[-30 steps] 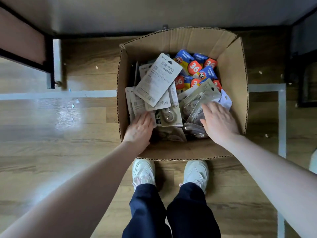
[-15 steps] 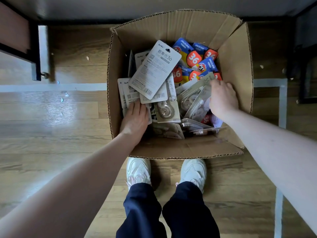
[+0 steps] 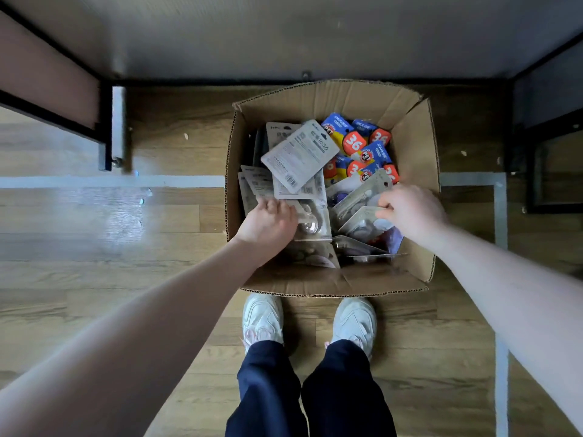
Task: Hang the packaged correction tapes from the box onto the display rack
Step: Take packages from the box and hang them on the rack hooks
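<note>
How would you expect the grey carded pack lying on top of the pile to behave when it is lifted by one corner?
The grey carded pack looks flat and thin, so probably light and fairly stiff, perhaps flexing slightly. Resting tilted on loose packs, it may slide off if nudged.

An open brown cardboard box (image 3: 416, 171) is sitting on the floor, flaps up, holding a loose heap of packaged correction tapes. Grey-white carded packs (image 3: 299, 154) are lying tilted and overlapping on its left and near side, some face down showing barcodes, while blue, yellow and red packs marked "36" (image 3: 353, 143) are crowding the far right corner.
</note>
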Available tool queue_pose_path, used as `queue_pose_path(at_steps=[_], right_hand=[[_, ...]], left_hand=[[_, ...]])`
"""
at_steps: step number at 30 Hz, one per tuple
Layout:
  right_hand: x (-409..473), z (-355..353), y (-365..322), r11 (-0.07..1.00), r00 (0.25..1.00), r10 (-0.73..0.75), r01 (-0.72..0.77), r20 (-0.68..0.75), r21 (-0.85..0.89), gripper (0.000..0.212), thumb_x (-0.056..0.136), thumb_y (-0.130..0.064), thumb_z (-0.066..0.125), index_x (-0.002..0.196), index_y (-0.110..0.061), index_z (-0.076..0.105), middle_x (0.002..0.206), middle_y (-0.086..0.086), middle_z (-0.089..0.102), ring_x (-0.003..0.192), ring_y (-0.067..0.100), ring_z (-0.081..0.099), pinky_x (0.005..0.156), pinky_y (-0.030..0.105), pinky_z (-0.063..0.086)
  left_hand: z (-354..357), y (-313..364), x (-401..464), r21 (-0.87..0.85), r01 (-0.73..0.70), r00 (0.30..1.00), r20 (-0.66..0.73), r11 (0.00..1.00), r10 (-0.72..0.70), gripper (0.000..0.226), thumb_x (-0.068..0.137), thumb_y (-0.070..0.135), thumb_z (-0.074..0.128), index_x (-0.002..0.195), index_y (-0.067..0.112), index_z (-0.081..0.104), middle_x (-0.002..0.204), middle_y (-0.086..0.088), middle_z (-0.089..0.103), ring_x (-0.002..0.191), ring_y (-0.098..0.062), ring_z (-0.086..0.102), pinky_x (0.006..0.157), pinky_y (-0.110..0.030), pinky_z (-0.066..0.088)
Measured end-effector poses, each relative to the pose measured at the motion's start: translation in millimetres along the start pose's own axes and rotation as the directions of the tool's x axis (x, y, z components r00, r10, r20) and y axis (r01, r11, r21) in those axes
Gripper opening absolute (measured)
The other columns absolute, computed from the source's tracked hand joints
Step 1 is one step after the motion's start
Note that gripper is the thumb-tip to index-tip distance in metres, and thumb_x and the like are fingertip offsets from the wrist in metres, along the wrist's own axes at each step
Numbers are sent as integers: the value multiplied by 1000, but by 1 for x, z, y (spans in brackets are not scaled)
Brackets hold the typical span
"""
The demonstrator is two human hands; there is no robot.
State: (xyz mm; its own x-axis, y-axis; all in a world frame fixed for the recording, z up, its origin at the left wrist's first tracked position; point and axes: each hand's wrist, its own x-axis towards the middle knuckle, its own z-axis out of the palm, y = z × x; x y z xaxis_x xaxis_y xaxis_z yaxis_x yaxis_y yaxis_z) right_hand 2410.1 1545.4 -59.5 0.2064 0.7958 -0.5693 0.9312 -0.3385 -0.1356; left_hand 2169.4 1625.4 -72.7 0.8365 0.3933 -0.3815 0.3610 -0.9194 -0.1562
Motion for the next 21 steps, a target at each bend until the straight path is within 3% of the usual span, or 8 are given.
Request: queue_pose_path(at_steps=[2,4,6,8,13,16,18,21], right_hand=[[-10,-10,1,1000,1000,5,-5,-22,-14,22,92,-25,55,85,-5,63,87,11,58,78,30,54,57,29,32],[-19,-21,2,999,999,15,-17,-34,-30,22,92,-26,55,85,-6,62,88,10,58,78,31,55,59,31,39],[-27,-32,2,999,999,28,-30,-46,-24,21,92,-27,54,86,-9,62,88,9,58,79,31,55,62,33,43],[-35,-43,1,999,998,31,-31,-56,-9,21,93,-29,53,91,-10,63,93,9,59,82,30,56,63,33,42],[-40,-60,-6,999,998,5,-8,-69,-41,21,95,-29,49,98,-13,63,99,6,59,84,25,54,61,29,33],[-35,-55,-8,999,997,-16,13,-73,-39,22,95,-28,48,99,-12,62,100,7,59,83,24,52,61,29,33],[-32,-49,-10,999,997,-18,16,-70,-35,21,96,-27,48,99,-12,62,101,7,58,82,24,51,61,29,33],[-28,-39,-11,999,999,-29,27,-43,-41,19,96,-25,48,102,-13,61,101,6,57,78,20,44,61,27,30]], left_hand=[[-27,-11,0,-117,8,999,38,993,-4,19,63,3,70,82,4,68,69,-8,64,61,-26,63,52,-30,49],[-54,-22,-3,-237,93,984,169,967,-53,32,71,0,66,101,8,61,88,-6,62,77,-24,64,53,-30,43],[-71,-31,-6,-240,193,965,223,951,-140,35,82,0,55,115,12,49,105,-3,57,92,-23,61,59,-30,39],[-86,-39,-8,-275,261,951,237,925,-198,31,86,-1,49,115,11,47,107,-5,55,95,-26,60,62,-31,38],[-91,-54,-12,-326,218,970,179,920,-167,31,85,-5,48,111,13,48,102,-5,55,90,-25,59,62,-31,41],[-83,-53,-9,-398,210,976,136,893,-169,16,96,18,47,110,14,52,105,-4,57,95,-24,59,70,-34,46],[-71,-50,-5,-461,258,966,152,849,-210,30,96,36,45,110,12,55,104,-5,58,96,-26,57,72,-34,43],[-42,-43,-3,-429,343,931,273,836,-242,18,93,20,51,107,12,60,106,-5,57,98,-26,57,69,-31,41]])
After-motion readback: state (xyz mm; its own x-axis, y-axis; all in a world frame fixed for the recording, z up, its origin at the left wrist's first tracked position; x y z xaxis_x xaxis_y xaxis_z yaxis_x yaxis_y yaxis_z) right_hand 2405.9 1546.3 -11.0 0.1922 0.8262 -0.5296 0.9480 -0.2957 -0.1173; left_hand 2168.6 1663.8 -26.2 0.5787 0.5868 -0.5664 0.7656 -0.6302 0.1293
